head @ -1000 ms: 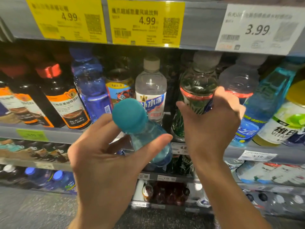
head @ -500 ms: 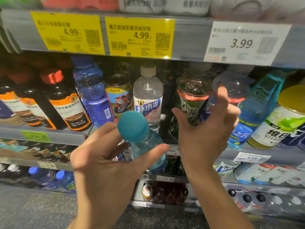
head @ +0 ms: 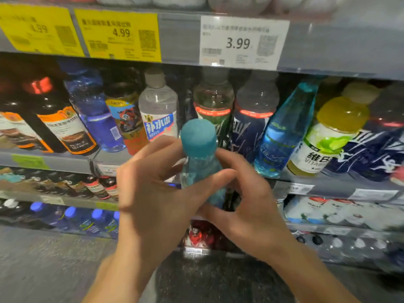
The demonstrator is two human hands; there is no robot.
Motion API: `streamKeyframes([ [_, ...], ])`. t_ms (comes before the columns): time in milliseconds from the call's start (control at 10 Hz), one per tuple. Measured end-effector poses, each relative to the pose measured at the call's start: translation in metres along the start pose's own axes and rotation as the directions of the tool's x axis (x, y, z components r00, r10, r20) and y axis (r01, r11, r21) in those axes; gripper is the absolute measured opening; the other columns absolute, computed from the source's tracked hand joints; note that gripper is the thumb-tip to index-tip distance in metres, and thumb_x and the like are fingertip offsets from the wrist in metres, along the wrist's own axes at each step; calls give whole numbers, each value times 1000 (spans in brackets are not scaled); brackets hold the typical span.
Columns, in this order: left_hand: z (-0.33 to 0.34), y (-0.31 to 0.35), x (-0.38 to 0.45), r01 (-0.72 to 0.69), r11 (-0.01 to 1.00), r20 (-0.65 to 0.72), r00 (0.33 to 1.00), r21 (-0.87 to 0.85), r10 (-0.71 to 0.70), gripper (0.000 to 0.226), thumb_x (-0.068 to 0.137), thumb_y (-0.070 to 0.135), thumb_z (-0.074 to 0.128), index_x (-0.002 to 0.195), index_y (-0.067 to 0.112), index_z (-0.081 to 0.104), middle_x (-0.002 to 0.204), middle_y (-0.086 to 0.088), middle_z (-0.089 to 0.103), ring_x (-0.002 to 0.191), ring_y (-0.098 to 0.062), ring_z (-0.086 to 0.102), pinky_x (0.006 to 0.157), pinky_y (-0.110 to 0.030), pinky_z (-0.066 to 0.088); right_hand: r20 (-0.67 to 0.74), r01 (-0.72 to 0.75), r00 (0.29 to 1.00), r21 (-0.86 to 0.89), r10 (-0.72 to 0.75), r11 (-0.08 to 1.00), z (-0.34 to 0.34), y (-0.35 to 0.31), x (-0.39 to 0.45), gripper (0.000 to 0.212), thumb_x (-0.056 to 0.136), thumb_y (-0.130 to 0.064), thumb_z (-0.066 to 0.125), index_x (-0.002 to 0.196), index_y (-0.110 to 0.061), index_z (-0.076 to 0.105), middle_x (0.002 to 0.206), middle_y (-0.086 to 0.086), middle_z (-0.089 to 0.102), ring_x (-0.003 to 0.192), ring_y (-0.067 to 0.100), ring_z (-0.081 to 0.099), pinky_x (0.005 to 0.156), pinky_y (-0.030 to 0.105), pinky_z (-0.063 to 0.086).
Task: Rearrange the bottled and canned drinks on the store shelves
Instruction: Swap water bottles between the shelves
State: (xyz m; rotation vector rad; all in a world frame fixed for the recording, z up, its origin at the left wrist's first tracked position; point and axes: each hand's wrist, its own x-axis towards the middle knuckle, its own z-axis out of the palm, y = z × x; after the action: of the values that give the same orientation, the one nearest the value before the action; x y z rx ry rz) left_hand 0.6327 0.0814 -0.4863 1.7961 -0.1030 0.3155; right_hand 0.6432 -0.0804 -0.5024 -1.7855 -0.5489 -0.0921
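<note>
Leaving the shelved bottles, the right hand (head: 251, 206) has joined the left hand (head: 157, 200), fingers of both curled around the teal-capped bottle (head: 200, 162), held before the shelf (head: 72, 160), unplaced.

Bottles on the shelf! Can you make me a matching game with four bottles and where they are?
Things:
1. teal-capped bottle
2. yellow-capped bottle
3. dark coffee bottle
4. tilted light-blue bottle

Places:
A. far left on the shelf
B. leaning just left of the yellow-capped bottle
C. gripped by the left hand, with the right hand at it
D. right side, green and white label

Pairs: 1-C, 2-D, 3-A, 4-B
</note>
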Motion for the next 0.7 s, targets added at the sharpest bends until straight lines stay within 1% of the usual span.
streamKeyframes([
  [100,17,17,-3,-33,999,18,999,5,33,60,69,47,78,120,18,66,121,-4,69,115,-22,65,96,-45,53,-21,-21,1000,79,23,997,-14,-8,0,71,72,-26,89,134,-14,57,124,2,68,114,19,67,93,38,57],
  [200,30,34,-2,3,1000,24,1000,-13,-3,67,63,53,72,120,20,65,122,-5,68,116,-21,64,98,-43,52,-44,3,999,60,0,998,-27,-8,-6,66,73,-36,85,130,-16,60,118,-2,70,107,19,70,86,38,59],
  [300,38,43,-4,14,999,88,996,33,-17,60,67,54,70,124,34,61,120,10,69,115,-9,64,98,-33,52,-60,-5,998,39,8,999,-40,-9,-13,64,72,-38,87,127,-20,61,115,-7,70,103,17,70,80,33,59],
  [400,43,42,-11,26,999,159,987,40,-32,65,72,49,72,133,31,58,122,16,69,115,-4,64,99,-29,51,-72,2,997,10,-1,1000,-53,-6,-20,61,73,-41,86,125,-21,63,113,-6,71,100,15,70,77,32,59],
  [500,53,30,-22,50,999,174,984,-21,-45,63,75,42,74,133,23,59,126,11,69,119,-6,63,100,-25,50,-92,12,996,-37,-16,999,-66,-2,-25,59,74,-46,85,123,-21,64,111,-7,71,99,14,69,76,31,58],
  [600,64,16,-30,79,993,206,977,-89,-60,53,76,40,72,127,27,62,122,12,71,118,-5,65,96,-19,50,-124,43,991,-59,-50,997,-73,7,-31,58,72,-45,85,120,-18,66,107,-6,71,97,14,68,74,26,57],
  [700,76,-3,-37,105,988,272,960,-111,-71,44,77,40,71,120,32,67,120,10,73,116,-8,66,97,-24,51,-139,33,989,-57,-41,998,-73,25,-41,58,71,-40,89,118,-17,67,105,-5,71,95,17,70,72,29,58],
])
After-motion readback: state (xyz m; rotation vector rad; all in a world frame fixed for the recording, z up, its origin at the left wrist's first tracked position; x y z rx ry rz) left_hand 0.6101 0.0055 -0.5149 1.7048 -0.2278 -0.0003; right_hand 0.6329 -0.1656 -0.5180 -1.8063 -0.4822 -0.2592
